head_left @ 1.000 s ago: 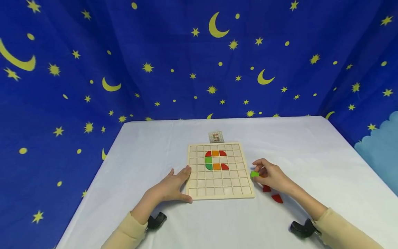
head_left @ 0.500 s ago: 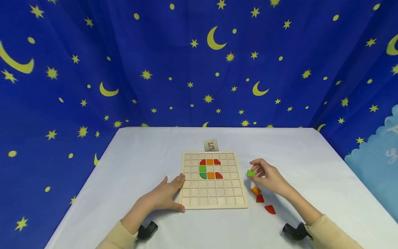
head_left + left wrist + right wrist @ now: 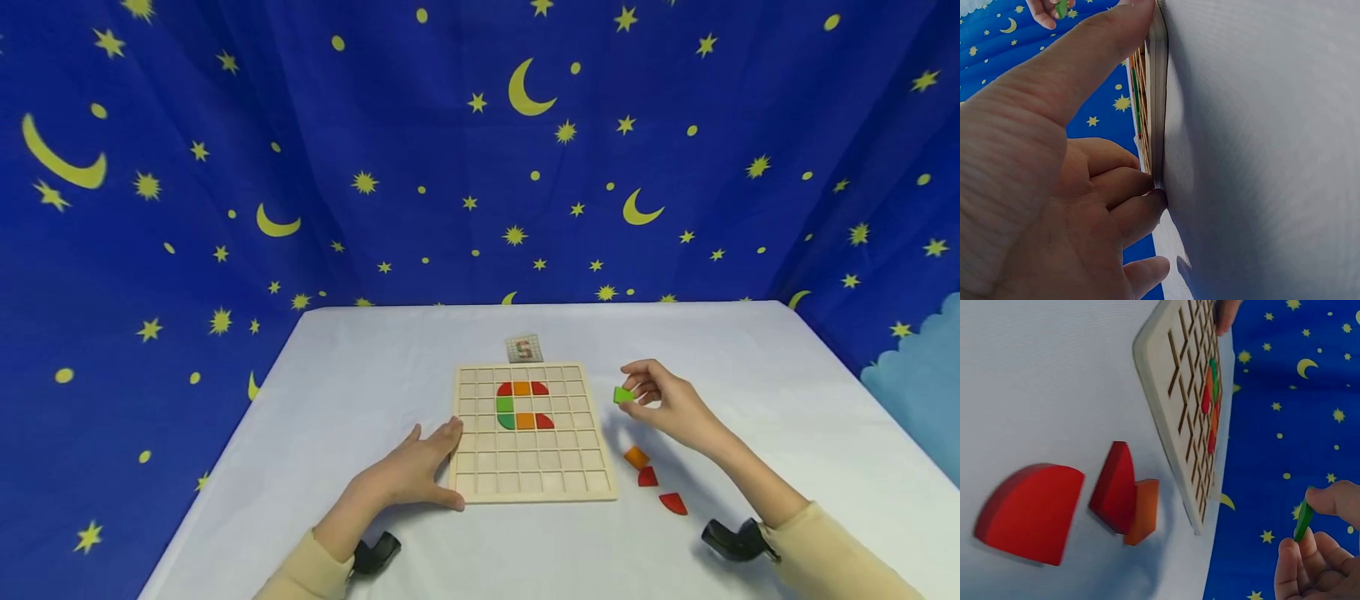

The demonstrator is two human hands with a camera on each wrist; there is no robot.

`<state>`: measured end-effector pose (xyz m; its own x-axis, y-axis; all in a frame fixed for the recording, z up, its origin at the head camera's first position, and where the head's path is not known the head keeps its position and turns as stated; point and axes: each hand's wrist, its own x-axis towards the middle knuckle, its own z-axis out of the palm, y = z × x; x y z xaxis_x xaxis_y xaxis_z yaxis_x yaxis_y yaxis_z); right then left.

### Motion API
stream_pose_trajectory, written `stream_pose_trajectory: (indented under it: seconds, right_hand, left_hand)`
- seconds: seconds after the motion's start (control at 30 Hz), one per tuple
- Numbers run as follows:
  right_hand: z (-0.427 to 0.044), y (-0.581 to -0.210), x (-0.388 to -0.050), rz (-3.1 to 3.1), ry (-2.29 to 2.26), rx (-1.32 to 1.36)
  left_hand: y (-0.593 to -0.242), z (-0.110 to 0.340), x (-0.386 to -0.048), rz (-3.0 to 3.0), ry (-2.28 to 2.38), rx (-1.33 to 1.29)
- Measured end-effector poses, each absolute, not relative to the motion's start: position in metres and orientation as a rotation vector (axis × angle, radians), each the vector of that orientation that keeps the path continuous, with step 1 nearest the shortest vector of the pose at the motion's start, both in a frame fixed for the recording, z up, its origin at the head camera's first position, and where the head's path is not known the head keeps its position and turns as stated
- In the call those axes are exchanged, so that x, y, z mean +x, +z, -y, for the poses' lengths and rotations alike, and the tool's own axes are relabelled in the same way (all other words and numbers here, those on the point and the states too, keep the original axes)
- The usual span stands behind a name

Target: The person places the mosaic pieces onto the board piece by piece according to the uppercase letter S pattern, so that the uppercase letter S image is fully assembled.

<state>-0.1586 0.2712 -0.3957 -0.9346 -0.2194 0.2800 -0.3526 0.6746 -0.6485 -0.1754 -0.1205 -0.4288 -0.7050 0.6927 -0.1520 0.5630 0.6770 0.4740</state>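
A pale wooden grid board [image 3: 487,461] lies on the table, with red, orange and green tiles set in a C-like shape in its upper part. My left hand [image 3: 408,471] rests against the board's left side, fingers spread, thumb at the near left corner. Right of the board, my right hand [image 3: 675,408] pinches a green tile [image 3: 623,395] between thumb and fingertips, held above the table; the right wrist view shows the green tile [image 3: 1303,522] nearly edge-on. Below that hand lie an orange tile [image 3: 637,457] and two red quarter-round tiles, one near [image 3: 647,477], one farther out [image 3: 673,504].
Just beyond the board's far edge lies a small card [image 3: 523,348] printed with a grid and an S-like coloured figure. A white cloth [image 3: 375,358] covers the table. Behind hangs a blue curtain [image 3: 420,150] with yellow moons and stars.
My right hand has risen with the green tile, away from the board's right edge, uncovering the orange and red tiles. The left hand stays at the board; the head view has shifted.
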Motion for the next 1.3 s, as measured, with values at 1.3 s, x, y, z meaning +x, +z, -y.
stream_pose_trajectory:
  seconds: [1.3]
  right_hand:
    - [-0.204,-0.392,-0.186,2.645,1.291,0.756]
  left_hand:
    - [-0.428,0.119,-0.174,-2.598,0.501,0.966]
